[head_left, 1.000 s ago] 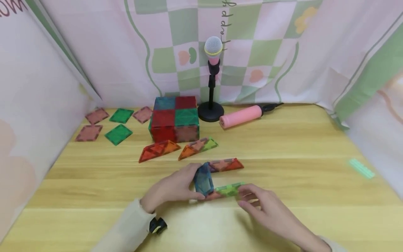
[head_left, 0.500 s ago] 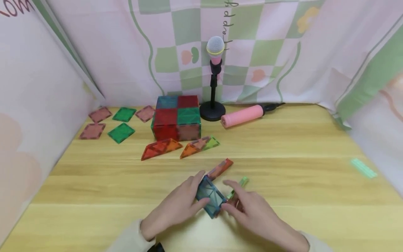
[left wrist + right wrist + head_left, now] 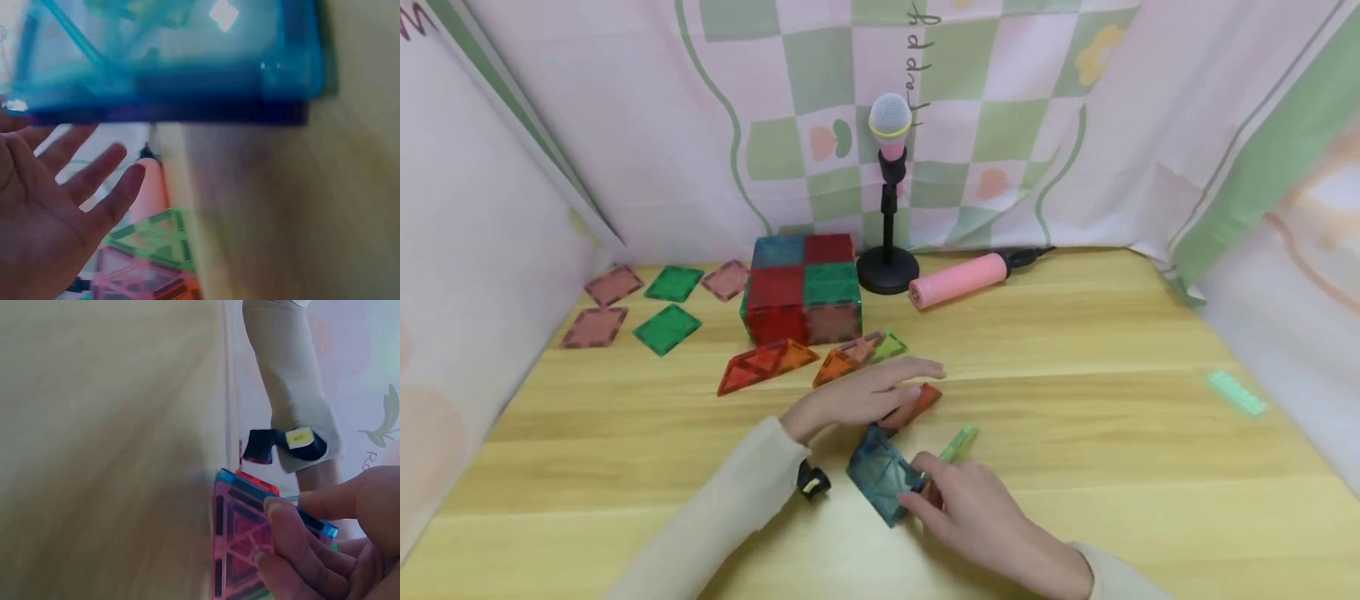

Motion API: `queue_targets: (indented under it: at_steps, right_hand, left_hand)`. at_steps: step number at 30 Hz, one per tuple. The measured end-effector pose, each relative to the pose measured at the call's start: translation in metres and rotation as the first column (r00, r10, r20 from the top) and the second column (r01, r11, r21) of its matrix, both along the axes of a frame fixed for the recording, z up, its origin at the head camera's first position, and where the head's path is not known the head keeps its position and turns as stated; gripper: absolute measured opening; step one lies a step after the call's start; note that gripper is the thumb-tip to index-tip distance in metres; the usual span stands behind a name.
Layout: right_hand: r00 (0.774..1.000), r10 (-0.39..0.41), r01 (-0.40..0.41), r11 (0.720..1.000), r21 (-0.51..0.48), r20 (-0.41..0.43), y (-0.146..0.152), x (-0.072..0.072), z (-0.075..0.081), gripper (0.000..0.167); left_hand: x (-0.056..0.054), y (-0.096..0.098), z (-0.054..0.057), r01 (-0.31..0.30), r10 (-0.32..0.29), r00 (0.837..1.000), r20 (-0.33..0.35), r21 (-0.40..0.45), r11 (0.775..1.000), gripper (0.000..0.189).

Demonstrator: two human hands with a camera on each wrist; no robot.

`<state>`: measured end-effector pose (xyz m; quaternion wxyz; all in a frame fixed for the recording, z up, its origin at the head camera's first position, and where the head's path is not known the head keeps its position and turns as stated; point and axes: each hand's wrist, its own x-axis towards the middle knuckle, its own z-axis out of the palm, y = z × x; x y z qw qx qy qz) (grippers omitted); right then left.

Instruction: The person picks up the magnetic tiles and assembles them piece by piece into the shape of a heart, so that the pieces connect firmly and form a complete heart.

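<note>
We see the wooden tabletop [image 3: 1097, 467] carrying everything. Toward its back, a box of coloured tiles [image 3: 802, 287] is the one container-like form; its tinted sides do not let us tell whether anything is inside. Just to its right stands a microphone on a black stand [image 3: 888, 212].

Our left hand [image 3: 857, 396] has its fingers apart and extended over the red-ended strip [image 3: 922, 402]; whether it touches we cannot tell. With our right hand [image 3: 976, 510], the grip is clamped in a pinch at the corner where the blue tile [image 3: 876, 475] meets the green-ended strip [image 3: 961, 442]. That tile sits near the front, with both strips running from it.

We judge the step in hand to be squaring up this joined piece; the next move probably calls for holding the pinched corner steady while the left fingers align the far strip.

Smallest, loose green tiles [image 3: 667, 329] and pink tiles [image 3: 593, 327] lie left of the box.
</note>
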<state>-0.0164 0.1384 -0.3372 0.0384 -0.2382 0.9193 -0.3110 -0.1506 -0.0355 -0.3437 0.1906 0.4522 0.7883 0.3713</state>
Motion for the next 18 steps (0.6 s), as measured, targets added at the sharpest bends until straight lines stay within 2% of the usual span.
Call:
queue_targets:
  at_steps: [2,3,7,9,13,18]
  right_hand:
    - [1.000,0.002,-0.002,1.000,0.012,0.022,0.002,-0.001,0.002,0.013]
    - [0.999,0.005,-0.005,1.000,0.017,0.043,0.004,-0.001,0.004,0.013]
    - [0.997,0.060,-0.062,0.997,0.050,0.048,0.022,-0.009,0.009,0.006]
    - [0.994,0.106,-0.108,0.991,0.080,0.029,0.035,-0.016,0.012,0.009]
    - [0.979,0.204,-0.199,0.963,0.182,-0.012,0.057,-0.036,0.018,0.019]
    - [0.945,0.327,-0.311,0.920,0.240,-0.030,0.069,-0.061,0.023,0.029]
  left_hand:
    - [-0.003,-0.002,-0.003,0.027,-0.027,0.999,0.019,-0.006,1.000,0.037]
    - [-0.003,-0.004,-0.004,0.023,-0.023,1.000,0.004,-0.013,1.000,0.036]
    - [0.003,-0.016,-0.004,-0.055,0.053,0.995,-0.086,-0.025,0.998,0.032]
    - [0.009,-0.022,-0.003,-0.104,0.097,0.986,-0.137,-0.043,0.994,0.032]
    - [0.023,-0.034,0.000,-0.185,0.165,0.969,-0.183,-0.102,0.977,0.034]
    - [0.043,-0.044,0.003,-0.271,0.214,0.932,-0.292,-0.169,0.948,0.024]
